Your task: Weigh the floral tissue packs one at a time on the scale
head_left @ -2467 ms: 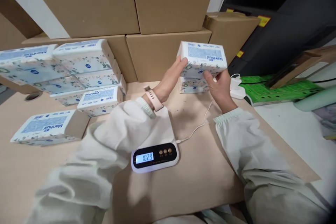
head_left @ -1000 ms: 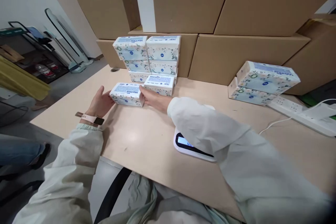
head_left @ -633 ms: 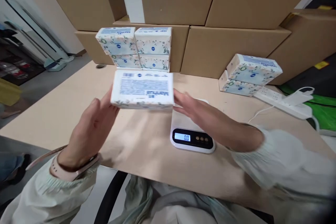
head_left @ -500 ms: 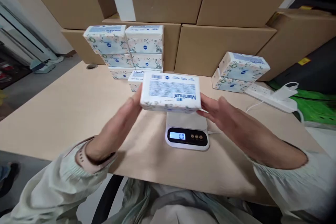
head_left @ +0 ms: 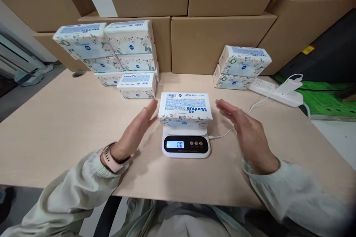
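A white tissue pack (head_left: 185, 109) with blue print and a flowered edge rests on the plate of a white kitchen scale (head_left: 186, 153). The scale's lit display reads 0.0. Just left of the pack, my left hand (head_left: 136, 129) is held with fingers stretched out, a small gap between it and the pack. On the other side my right hand (head_left: 247, 129) is likewise stretched out, a little further from the pack. Neither hand holds anything.
Several tissue packs (head_left: 130, 46) are stacked at the back left, with one pack (head_left: 137, 87) in front. Two more packs (head_left: 243, 64) stand stacked at the back right, beside a white power strip (head_left: 278, 90). A cable (head_left: 230, 129) runs to the scale. Cardboard boxes (head_left: 217, 42) line the back.
The tissue pack, earlier held between both hands above the scale, now sits on it. Both hands have let go and moved apart. The view has shifted slightly.
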A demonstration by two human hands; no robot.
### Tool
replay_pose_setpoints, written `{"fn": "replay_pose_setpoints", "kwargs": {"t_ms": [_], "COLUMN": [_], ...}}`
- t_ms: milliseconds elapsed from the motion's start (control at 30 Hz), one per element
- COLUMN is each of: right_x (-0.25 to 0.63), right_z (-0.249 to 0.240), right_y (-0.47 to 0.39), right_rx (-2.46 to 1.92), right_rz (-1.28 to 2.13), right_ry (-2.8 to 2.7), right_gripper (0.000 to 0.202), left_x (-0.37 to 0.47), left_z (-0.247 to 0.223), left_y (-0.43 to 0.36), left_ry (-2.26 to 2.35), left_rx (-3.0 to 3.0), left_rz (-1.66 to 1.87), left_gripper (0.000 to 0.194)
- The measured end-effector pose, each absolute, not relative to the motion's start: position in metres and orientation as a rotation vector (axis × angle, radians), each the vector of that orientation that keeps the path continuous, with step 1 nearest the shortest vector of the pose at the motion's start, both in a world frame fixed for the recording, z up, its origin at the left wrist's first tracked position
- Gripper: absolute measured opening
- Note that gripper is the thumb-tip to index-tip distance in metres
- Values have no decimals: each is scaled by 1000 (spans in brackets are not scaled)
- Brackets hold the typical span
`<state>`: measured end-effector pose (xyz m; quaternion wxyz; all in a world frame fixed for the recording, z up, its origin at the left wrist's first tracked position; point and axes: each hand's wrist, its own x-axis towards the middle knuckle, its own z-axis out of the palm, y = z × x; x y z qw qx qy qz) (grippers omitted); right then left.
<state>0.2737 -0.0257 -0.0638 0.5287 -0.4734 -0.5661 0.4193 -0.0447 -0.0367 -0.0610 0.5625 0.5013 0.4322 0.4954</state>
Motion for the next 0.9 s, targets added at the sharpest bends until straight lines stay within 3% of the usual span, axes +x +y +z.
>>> {"fn": "replay_pose_setpoints", "kwargs": {"t_ms": [133, 533, 900], "right_x": [275, 273, 268], "right_z": [-94, -109, -111], "right_y": [-25, -31, -23], "right_rx": [-1049, -1070, -1019], "right_rz": [563, 553, 473], "right_ry": [-1291, -1287, -1185], "right_gripper": [38, 52, 49], "left_x": [-63, -64, -64], "left_z": [-82, -75, -78], "left_y": [-32, -39, -41], "left_ry": [1114, 1105, 1083], "left_rx": [1116, 1004, 933], "left_rz": [1415, 1459, 1412], "left_gripper": [65, 61, 62]}}
